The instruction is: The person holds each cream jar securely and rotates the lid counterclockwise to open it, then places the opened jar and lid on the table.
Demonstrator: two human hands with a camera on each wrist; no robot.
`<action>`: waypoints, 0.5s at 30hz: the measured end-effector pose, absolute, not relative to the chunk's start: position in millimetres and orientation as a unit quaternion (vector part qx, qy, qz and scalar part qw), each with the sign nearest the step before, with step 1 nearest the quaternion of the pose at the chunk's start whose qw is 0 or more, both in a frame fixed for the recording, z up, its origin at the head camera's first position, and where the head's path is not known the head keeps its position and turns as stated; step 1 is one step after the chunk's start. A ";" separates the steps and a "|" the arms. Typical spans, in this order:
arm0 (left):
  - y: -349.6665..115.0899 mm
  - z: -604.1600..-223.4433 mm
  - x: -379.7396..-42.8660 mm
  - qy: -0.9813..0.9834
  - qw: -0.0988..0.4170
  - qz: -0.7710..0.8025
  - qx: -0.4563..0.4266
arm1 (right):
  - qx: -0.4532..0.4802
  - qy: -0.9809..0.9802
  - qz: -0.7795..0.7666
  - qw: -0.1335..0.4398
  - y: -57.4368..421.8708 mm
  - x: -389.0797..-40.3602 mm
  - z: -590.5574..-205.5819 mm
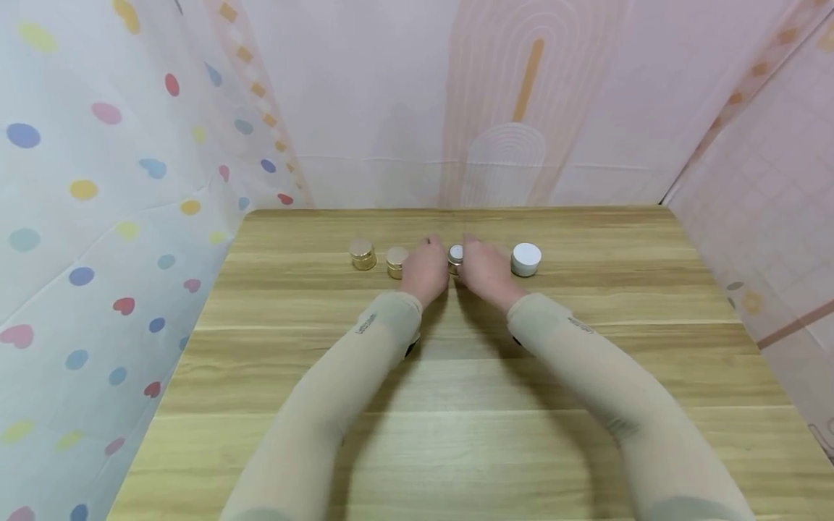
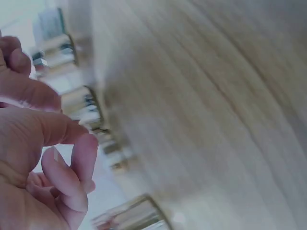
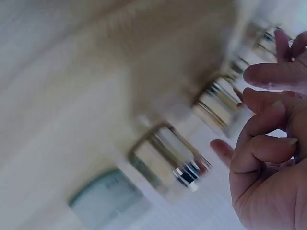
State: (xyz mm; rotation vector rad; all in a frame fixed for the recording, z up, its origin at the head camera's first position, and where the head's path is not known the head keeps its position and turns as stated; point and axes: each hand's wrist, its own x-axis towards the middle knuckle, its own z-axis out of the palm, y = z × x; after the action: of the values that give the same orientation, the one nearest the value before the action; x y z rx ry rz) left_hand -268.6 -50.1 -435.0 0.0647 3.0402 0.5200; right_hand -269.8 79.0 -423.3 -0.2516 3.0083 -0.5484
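Note:
A row of small jars crosses the wooden table. My left hand [image 1: 426,269] is at its middle, beside a gold jar [image 1: 396,263]; its thumb and forefinger tips [image 2: 85,136] come close together, with nothing visible between them. My right hand [image 1: 485,271] faces it across a jar with a pale top [image 1: 455,253]. In the right wrist view, the right hand's fingers [image 3: 264,148] are loosely bent near a shiny gold jar [image 3: 218,105], and another gold jar [image 3: 165,155] stands under them. The right hand hides part of the row from the head view.
Another gold jar [image 1: 362,255] stands at the row's left end, and a white jar [image 1: 525,259] at its right end. Behind the table [image 1: 430,434] hangs a pale patterned cloth [image 1: 365,94]; a dotted cloth [image 1: 98,217] lines the left side.

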 end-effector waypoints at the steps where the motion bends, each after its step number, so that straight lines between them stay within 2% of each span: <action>1: -50.3 -432.0 -263.7 0.984 0.021 0.172 0.034 | -0.090 0.978 -0.184 0.032 84.6 -267.0 -419.0; 4: -55.3 -424.3 -247.6 0.980 0.015 0.171 0.096 | -0.103 0.971 -0.214 0.024 109.5 -258.5 -406.1; 9: -72.6 -420.5 -215.2 0.964 0.046 0.134 0.225 | -0.068 0.960 -0.273 0.001 171.2 -252.4 -399.5; 11: -79.8 -423.3 -204.0 0.957 0.060 0.118 0.258 | -0.049 0.953 -0.300 0.014 194.5 -253.6 -402.5; 15: -89.4 -429.7 -189.5 0.950 0.075 0.102 0.286 | -0.036 0.937 -0.338 0.076 224.4 -260.7 -413.1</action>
State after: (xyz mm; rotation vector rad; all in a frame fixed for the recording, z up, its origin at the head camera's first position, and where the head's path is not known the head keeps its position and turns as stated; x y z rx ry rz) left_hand -189.5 -89.4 -429.7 0.8570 2.8493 0.3067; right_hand -260.7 224.4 -413.1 -0.1068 2.8100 -1.0129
